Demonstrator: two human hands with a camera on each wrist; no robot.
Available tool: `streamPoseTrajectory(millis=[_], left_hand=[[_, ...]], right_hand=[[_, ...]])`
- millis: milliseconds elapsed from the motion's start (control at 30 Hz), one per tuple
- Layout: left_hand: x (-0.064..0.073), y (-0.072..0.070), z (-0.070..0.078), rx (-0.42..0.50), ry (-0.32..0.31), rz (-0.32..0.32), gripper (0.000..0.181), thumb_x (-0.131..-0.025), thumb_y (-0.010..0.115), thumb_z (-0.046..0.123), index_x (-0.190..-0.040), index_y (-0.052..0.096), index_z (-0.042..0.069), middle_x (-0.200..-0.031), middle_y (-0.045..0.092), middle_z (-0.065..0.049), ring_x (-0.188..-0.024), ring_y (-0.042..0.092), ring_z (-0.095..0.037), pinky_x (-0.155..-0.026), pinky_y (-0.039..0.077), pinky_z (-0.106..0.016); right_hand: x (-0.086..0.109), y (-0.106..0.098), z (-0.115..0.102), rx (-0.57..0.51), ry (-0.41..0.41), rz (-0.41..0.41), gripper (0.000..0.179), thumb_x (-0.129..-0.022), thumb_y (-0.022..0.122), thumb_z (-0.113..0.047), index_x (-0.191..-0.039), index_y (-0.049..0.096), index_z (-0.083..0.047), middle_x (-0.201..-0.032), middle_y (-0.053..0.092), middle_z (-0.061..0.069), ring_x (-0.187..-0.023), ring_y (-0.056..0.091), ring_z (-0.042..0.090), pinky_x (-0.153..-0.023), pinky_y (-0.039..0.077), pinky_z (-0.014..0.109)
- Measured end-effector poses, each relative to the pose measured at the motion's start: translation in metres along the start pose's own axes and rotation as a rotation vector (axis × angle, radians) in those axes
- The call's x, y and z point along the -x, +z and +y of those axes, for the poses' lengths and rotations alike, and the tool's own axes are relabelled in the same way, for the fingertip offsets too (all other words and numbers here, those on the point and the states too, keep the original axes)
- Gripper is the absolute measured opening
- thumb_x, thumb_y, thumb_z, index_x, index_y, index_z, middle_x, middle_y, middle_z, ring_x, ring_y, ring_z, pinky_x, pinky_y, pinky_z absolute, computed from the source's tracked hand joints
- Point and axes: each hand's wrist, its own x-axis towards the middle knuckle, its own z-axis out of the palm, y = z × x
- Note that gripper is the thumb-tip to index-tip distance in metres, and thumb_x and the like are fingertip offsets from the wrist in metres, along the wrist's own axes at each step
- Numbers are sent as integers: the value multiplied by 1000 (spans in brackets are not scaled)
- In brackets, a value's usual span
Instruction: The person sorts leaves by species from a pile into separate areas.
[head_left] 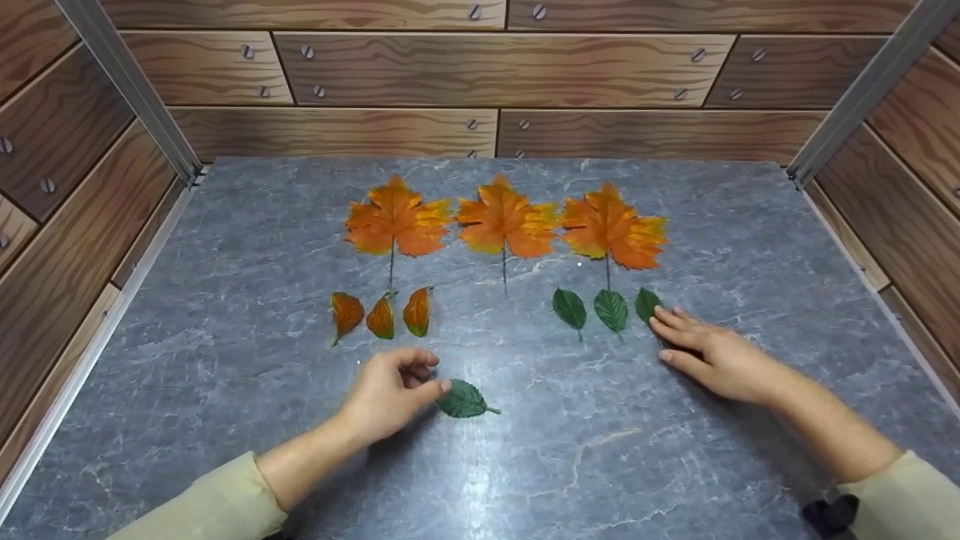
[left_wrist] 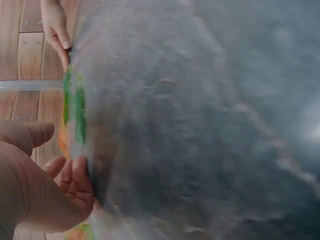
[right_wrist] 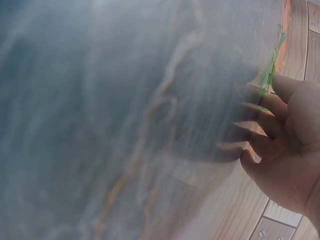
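My left hand [head_left: 390, 397] is over the near middle of the table, its thumb tip at the left end of a single green leaf [head_left: 463, 399]. In the left wrist view, thumb and loosely bent fingers stand apart, with nothing seen between them. On the right, my right hand [head_left: 716, 360] lies with fingers extended, the fingertips on the lower part of a green leaf [head_left: 646, 304] and partly covering it. Beside that leaf are two more green leaves, one in the middle [head_left: 611, 310] and one to its left [head_left: 569, 307].
Three orange maple leaves line up behind: left [head_left: 396, 219], middle [head_left: 506, 219], right [head_left: 611, 226]. Three small curled orange-brown leaves [head_left: 379, 318] lie at the left in front of them. The grey marbled table [head_left: 247, 322] meets wood-patterned walls [head_left: 480, 71] and metal posts.
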Motion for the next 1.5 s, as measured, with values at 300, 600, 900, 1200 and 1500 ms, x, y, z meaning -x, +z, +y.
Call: streamPoseTrajectory(millis=[300,600,900,1200,1500], left_hand=[[3,8,-10,-123,74,41,33,-80,95,22,-105,79,6,-91,64,-3,-78,54,-15,-70,46,-28],[5,11,-12,-208,86,41,39,-76,98,28,-105,78,11,-92,58,0,-80,52,-14,-71,45,-31],[4,12,-12,-245,76,27,37,-77,98,22,-106,78,12,-97,59,0,-83,53,-15,-74,46,-34],[4,12,-10,-243,53,-7,33,-77,97,20,-103,77,14,-101,59,-1,-86,54,-16,-79,47,-38],[3,10,-8,-238,66,-15,29,-76,97,17,-90,71,19,-97,58,0,-86,52,-17,-79,46,-37]], right_hand=[[0,1,0,4,-1,0,54,-110,61,-31,-157,51,-5,-166,37,19,-152,30,52,-118,26,71],[1,0,0,4,8,-4,54,-110,61,-32,-157,51,-6,-166,37,19,-152,31,52,-117,27,72],[0,0,0,8,6,-7,55,-110,62,-31,-157,51,-6,-166,37,19,-151,31,53,-117,28,72],[0,1,0,0,10,-9,55,-111,60,-33,-158,50,-6,-167,36,18,-153,29,51,-118,26,71],[0,1,0,9,-7,6,54,-111,60,-32,-157,51,-4,-166,38,19,-151,32,52,-118,27,71]])
